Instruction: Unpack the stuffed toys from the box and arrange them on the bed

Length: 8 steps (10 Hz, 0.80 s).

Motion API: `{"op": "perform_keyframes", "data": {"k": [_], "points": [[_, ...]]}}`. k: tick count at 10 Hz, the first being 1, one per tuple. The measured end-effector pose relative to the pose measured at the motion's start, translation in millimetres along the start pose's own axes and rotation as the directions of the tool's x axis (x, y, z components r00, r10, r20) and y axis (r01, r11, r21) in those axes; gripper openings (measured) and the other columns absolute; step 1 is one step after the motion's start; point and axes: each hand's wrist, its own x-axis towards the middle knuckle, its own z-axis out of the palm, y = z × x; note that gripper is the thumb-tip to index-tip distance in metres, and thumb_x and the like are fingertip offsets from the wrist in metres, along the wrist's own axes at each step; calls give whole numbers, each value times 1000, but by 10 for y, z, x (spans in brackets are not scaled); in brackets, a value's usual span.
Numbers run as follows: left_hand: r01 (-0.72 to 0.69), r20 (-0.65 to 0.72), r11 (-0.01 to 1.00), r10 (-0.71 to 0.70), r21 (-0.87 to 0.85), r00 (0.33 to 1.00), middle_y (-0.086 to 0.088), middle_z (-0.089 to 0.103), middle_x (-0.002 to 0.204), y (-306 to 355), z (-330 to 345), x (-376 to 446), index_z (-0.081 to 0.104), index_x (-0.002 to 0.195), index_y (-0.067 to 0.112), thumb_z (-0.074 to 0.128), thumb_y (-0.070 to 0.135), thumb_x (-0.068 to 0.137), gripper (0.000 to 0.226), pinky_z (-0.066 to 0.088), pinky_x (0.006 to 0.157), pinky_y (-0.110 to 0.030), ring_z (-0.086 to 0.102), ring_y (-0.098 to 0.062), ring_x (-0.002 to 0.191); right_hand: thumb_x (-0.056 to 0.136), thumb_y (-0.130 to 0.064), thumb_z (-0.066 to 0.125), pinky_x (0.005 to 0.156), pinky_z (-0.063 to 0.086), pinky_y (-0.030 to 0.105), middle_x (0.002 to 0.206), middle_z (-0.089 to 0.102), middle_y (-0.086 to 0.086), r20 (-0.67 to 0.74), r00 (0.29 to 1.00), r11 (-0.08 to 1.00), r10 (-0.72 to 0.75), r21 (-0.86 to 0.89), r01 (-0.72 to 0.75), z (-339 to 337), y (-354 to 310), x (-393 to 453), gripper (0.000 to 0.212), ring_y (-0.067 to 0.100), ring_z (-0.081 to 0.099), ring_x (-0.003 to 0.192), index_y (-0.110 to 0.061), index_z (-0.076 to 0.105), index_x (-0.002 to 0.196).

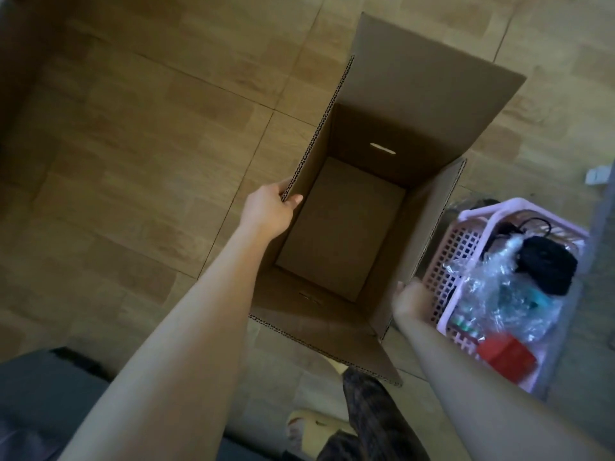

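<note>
Left hand (266, 207) pinching box (336, 227) flap | right hand (411, 299) against wall

This looks like a room in a home. The floor (139, 134) is laid with tan, wood-patterned tiles. At the near right, a pink plastic basket (466, 247) stands on it, holding household odds and ends: crumpled clear plastic (499, 287), a black bundle (545, 264) and a red packet (506, 354). A slippered foot (309, 427) and a patterned trouser leg (372, 414) show at the near edge. An open cardboard box (429, 84) stands on the tiles.
</note>
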Motion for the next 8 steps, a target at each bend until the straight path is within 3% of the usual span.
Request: {"op": "perform_keyframes", "data": {"k": [1, 2, 3, 4, 6, 8], "points": [[-30, -12, 999, 30, -12, 999, -6, 45, 144, 4, 36, -23, 33, 144, 25, 55, 40, 91, 60, 42, 98, -37, 48, -27, 127, 92, -15, 43, 95, 45, 48, 125, 53, 28, 67, 997, 999, 37, 3, -37, -21, -55, -47, 41, 42, 52, 114, 2, 41, 129], [-34, -39, 999, 33, -17, 999, -5, 49, 141, 6, 32, -45, 35, 142, 23, 57, 44, 88, 62, 41, 85, -29, 50, -25, 124, 93, -19, 44, 101, 42, 54, 147, 34, 21, 31, 999, 997, -43, 61, 41, -64, -201, -135, 58, 41, 42, 129, -9, 21, 145], [-44, -98, 999, 45, 15, 994, -6, 52, 138, 10, -25, -111, 38, 141, 20, 57, 45, 87, 62, 43, 85, -32, 52, -25, 122, 94, -19, 45, 105, 40, 50, 157, 18, 11, -35, 981, 978, -190, 78, 192, -109, -354, -215, 60, 34, 29, 139, -15, 17, 148], [-48, -121, 998, 54, 50, 991, -6, 50, 139, 8, -93, -228, 35, 142, 17, 57, 44, 88, 65, 42, 85, -32, 51, -26, 123, 95, -23, 45, 107, 39, 46, 157, 18, 10, -18, 973, 969, -229, 89, 230, -140, -477, -307, 55, 30, 26, 141, -17, 24, 146], [-43, -93, 999, 44, 11, 995, -6, 46, 144, -76, -210, -538, 34, 144, 18, 54, 43, 90, 63, 44, 97, -39, 47, -27, 128, 96, -27, 45, 101, 43, 39, 153, 28, 10, -31, 930, 923, -365, 120, 366, -202, -675, -641, 52, 27, 38, 135, -18, 30, 144], [-64, -144, 995, 52, -81, 988, -5, 46, 144, -224, -442, -1214, 34, 143, 17, 49, 42, 93, 58, 43, 93, -32, 47, -24, 128, 94, -26, 49, 102, 40, 33, 146, 42, 10, -98, 866, 824, -491, 272, 498, -456, -930, -1264, 48, 23, 41, 134, -17, 38, 140]]}}
